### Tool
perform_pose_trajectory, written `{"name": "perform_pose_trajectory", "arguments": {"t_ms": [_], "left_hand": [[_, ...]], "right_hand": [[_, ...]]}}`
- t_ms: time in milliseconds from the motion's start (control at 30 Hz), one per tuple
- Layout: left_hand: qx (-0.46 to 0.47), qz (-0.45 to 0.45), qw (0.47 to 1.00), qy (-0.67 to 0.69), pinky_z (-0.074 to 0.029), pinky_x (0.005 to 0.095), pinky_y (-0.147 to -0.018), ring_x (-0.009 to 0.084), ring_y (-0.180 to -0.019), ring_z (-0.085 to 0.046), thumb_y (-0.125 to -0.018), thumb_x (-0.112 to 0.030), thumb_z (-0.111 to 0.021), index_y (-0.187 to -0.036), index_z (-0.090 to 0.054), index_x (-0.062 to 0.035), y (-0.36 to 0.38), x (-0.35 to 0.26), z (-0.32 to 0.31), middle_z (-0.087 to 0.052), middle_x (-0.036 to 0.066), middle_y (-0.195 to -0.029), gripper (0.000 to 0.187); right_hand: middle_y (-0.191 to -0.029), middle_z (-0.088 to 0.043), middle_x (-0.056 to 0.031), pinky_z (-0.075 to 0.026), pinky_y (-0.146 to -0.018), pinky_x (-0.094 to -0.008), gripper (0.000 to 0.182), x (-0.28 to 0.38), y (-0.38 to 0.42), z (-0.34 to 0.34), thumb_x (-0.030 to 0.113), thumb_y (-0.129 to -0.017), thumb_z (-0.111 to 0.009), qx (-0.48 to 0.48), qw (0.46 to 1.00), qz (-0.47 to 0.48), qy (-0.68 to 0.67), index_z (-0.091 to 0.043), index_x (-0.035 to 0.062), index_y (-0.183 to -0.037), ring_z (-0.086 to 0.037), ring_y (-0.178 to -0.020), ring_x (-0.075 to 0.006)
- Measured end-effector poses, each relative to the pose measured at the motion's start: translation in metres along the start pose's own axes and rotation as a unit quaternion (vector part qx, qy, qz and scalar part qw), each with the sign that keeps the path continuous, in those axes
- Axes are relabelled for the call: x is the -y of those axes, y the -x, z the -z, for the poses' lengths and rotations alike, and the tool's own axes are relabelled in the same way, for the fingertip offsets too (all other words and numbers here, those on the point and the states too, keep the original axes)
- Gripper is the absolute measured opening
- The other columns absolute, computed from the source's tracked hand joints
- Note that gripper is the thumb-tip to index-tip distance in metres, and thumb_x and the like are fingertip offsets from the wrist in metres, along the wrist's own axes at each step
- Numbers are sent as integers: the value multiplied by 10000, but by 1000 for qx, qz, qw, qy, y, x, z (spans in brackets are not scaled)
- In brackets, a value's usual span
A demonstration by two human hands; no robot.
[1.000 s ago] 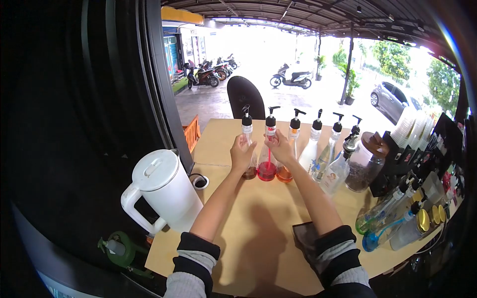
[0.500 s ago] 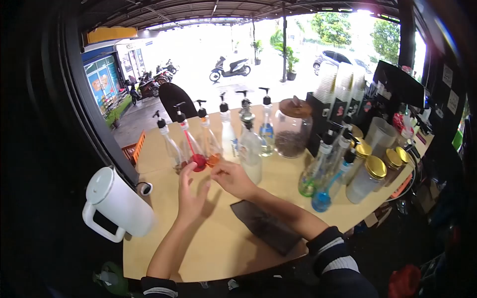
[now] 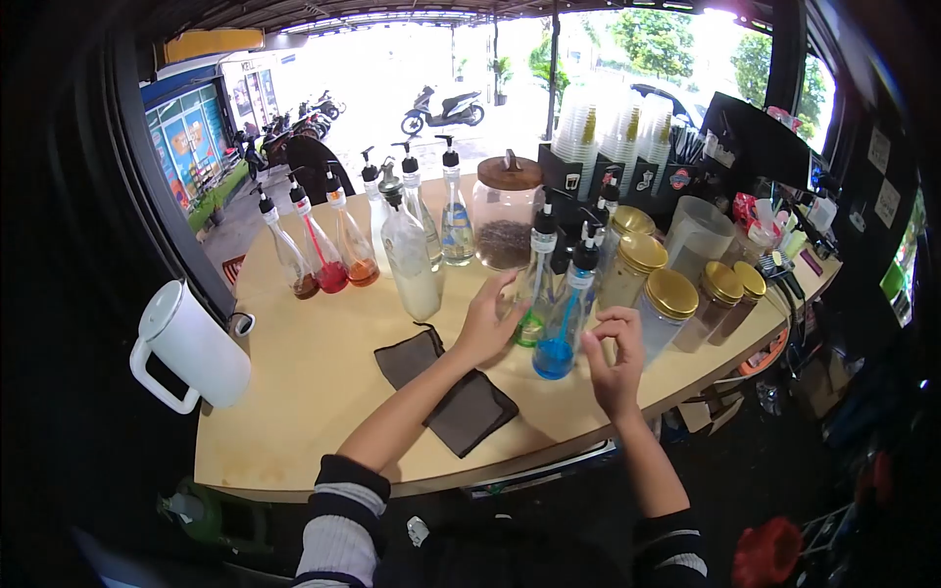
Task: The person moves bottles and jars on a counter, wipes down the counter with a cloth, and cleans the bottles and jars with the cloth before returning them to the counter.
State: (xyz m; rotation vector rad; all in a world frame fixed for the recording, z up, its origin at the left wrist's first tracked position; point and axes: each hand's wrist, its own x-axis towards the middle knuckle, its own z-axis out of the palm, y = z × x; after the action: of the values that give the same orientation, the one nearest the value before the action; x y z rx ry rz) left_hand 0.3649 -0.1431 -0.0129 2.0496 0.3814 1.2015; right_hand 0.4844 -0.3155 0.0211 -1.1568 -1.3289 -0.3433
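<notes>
- The left hand [image 3: 487,323] is raised over the table [image 3: 294,392], its thumb and fingers apart, just beside the green bottle [image 3: 530,328]; whether the fingertips touch the glass, I cannot tell.
- The right hand [image 3: 618,363] has its fingers curled, with the thumb apart from them; it is just right of the blue bottle [image 3: 556,358], contact unclear.
- The blue bottle stands upright between the fingers of both hands, a blue tube inside and a black pump on top.
- The green bottle stands upright just behind it, close to the left fingers.
- A dark cloth [image 3: 470,416] lies flat on the table, partly under the left forearm, nearer the person than the left fingers.
- Beyond and left of the left fingers stands a bottle of whitish contents [image 3: 414,274]; farther left are the orange bottle [image 3: 361,271], the red bottle [image 3: 331,276] and the brown bottle [image 3: 305,284].
- The large jar [image 3: 506,220], with a wooden lid, is beyond the left fingers.
- Gold-lidded jars [image 3: 671,297] stand beyond and to the right of the right fingers.
- The white pitcher [image 3: 196,348] is well apart from the left fingers, at the table's left side.
</notes>
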Motion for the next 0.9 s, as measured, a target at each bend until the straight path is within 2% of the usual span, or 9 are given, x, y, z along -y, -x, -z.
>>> {"name": "perform_pose_trajectory", "arguments": {"t_ms": [67, 100, 233, 367, 500, 600, 667, 767, 900], "left_hand": [[4, -8, 1000, 5, -440, 366, -939, 237, -1157, -515, -867, -174, -635, -1228, -480, -7, -16, 4, -17, -530, 147, -1220, 427], [-16, -28, 998, 47, -443, 348, -924, 227, -1098, -557, -880, -191, -621, -1217, -476, 9, -24, 3, -27, -575, 166, -1161, 418], [3, -17, 998, 59, -447, 334, -897, 208, -1032, -588, -890, -190, -610, -1187, -476, 27, -39, 2, -41, -611, 161, -1091, 391], [-29, 27, 997, 60, -454, 323, -864, 185, -970, -595, -888, -172, -610, -1141, -484, 35, -32, -5, -37, -623, 143, -1029, 350], [-84, 57, 988, 119, -446, 325, -880, 178, -961, -591, -897, -152, -595, -1110, -493, 33, -25, -15, -7, -620, 130, -1008, 300], [-89, 35, 990, 104, -433, 318, -889, 161, -965, -576, -910, -150, -579, -1092, -498, 30, -13, -22, 29, -612, 109, -1009, 268], [-87, 45, 990, 101, -416, 306, -908, 144, -975, -556, -914, -151, -574, -1094, -497, 31, 0, -30, 55, -603, 100, -1014, 267], [-87, 54, 990, 97, -406, 300, -919, 132, -991, -542, -918, -134, -565, -1112, -492, 28, 21, -42, 93, -593, 92, -1021, 263], [-124, 43, 987, 93, -411, 299, -914, 123, -999, -541, -930, -129, -541, -1174, -466, 20, 53, -59, 147, -576, 76, -1041, 295]], "right_hand": [[-978, -537, -123, -450, -698, -283, 101, -11, 6, 16, 10, -762, -666, 4, 998, -49, 25, -576, 13, -810, -536, -803, -204], [-1013, -522, -126, -449, -726, -279, 86, -12, 7, 23, 16, -772, -656, 13, 996, -89, 6, -577, 17, -805, -536, -823, -197], [-1039, -519, -129, -448, -748, -280, 86, -23, 8, 31, 26, -783, -649, 36, 994, -105, 9, -575, 21, -827, -531, -877, -203], [-1096, -516, -126, -431, -806, -306, 190, -34, 1, 21, 89, -817, -631, 58, 990, -129, -16, -553, 37, -982, -514, -982, -229], [-1139, -505, -126, -397, -875, -334, 336, -38, -8, 1, 162, -857, -606, 100, 981, -160, -37, -496, 43, -1151, -498, -1047, -231], [-1145, -503, -132, -385, -892, -340, 355, -46, -9, -19, 187, -879, -591, 101, 980, -166, -43, -475, 22, -1171, -491, -1049, -214], [-1070, -548, -120, -407, -857, -322, 338, -51, -9, -30, 188, -891, -586, 126, 973, -187, -52, -479, 3, -1153, -522, -980, -187], [-903, -605, -72, -441, -782, -277, 295, -43, -13, -48, 154, -893, -583, 77, 968, -193, -142, -504, -6, -1129, -568, -858, -141], [-969, -599, -74, -430, -841, -280, 240, -15, -22, -76, 98, -909, -543, 135, 969, -162, -126, -502, -11, -1118, -564, -927, -132]]}}
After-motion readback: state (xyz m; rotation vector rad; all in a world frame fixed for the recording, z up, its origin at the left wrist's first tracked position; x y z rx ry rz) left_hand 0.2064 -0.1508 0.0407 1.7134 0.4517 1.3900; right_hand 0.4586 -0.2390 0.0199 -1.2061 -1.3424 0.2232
